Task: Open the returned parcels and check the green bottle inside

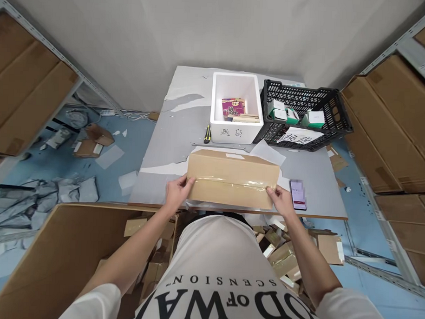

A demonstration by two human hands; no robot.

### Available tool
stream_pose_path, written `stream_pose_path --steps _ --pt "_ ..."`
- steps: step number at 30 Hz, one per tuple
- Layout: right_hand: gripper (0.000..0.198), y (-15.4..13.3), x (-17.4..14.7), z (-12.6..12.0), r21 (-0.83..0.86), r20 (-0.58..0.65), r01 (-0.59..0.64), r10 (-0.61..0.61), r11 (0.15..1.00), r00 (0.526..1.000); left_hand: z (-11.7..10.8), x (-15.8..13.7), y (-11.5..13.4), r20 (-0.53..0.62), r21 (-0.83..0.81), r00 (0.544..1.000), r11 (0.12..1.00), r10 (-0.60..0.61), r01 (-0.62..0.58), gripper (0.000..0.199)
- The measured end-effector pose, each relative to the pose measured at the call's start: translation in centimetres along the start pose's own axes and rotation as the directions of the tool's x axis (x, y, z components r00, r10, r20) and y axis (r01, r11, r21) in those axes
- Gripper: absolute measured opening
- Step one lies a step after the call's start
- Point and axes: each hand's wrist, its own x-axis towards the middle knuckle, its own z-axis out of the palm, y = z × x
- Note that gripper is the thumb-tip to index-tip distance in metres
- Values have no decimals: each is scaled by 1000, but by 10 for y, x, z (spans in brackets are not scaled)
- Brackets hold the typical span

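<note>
Box bottom & near edge partly hidden by torso; phone (298,194) screen blurred. Cardboard box (232,178), brown, taped seam lengthwise, sits at table (171,144) front edge. Left hand (177,192) & right hand (281,200) fingers grip its ends.

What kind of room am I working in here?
Probably a warehouse packing or returns room: a taped cardboard box on the table, metal shelving stacked with cartons, and torn mailer bags littering the floor.

Before me: plain brown taped cardboard box (232,178); grey worktop (171,144); white foam box (236,107); black lattice plastic crate (304,114).
</note>
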Motion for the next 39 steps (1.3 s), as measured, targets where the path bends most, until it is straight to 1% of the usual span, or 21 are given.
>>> stream_pose_path --steps 4,7,9,13,16,21,23,26,29,31,33,36,39 --pt "60 -14 22 -9 -140 2 5 -5 990 1000 0 17 16 7 109 1000 994 -24 23 47" --pt "63 -21 38 -13 -244 -15 1 -4 970 1000 3 25 22 16 131 999 991 -44 42 50" --pt "64 -22 48 -16 -285 -11 -4 1 959 1000 6 29 23 11 134 998 990 -55 53 50" --pt "67 -20 62 -18 -291 44 -19 33 956 998 11 38 23 1 164 998 984 -68 67 48" --pt "68 -18 68 -17 -296 41 -39 53 954 998 14 47 22 -14 166 997 983 -78 79 46" --pt "67 -20 72 -18 -200 47 -98 110 975 993 16 55 19 -64 138 989 980 -134 142 49" --pt "67 -20 72 -17 -155 45 -117 126 981 991 16 54 16 -55 85 986 983 -156 161 51" --pt "67 -18 70 -16 -106 28 -131 135 986 990 17 45 5 -5 -106 990 985 -139 138 58" --pt "65 -16 69 -14 -75 -1 -144 144 987 990 23 29 -13 14 -320 997 944 -79 79 74" --pt "65 -16 70 -12 -58 -12 -150 150 987 989 29 17 -25 12 -418 999 908 -40 41 84" --pt "66 -17 71 -11 -36 -21 -152 151 988 988 35 9 -35 28 -474 999 880 -23 33 89" --pt "66 -16 71 -12 41 -7 -122 122 992 992 43 4 -46 68 -500 997 864 -34 63 89" --pt "62 -2 62 -11 241 5 -99 101 965 995 46 5 -51 70 -507 997 860 -24 56 86"
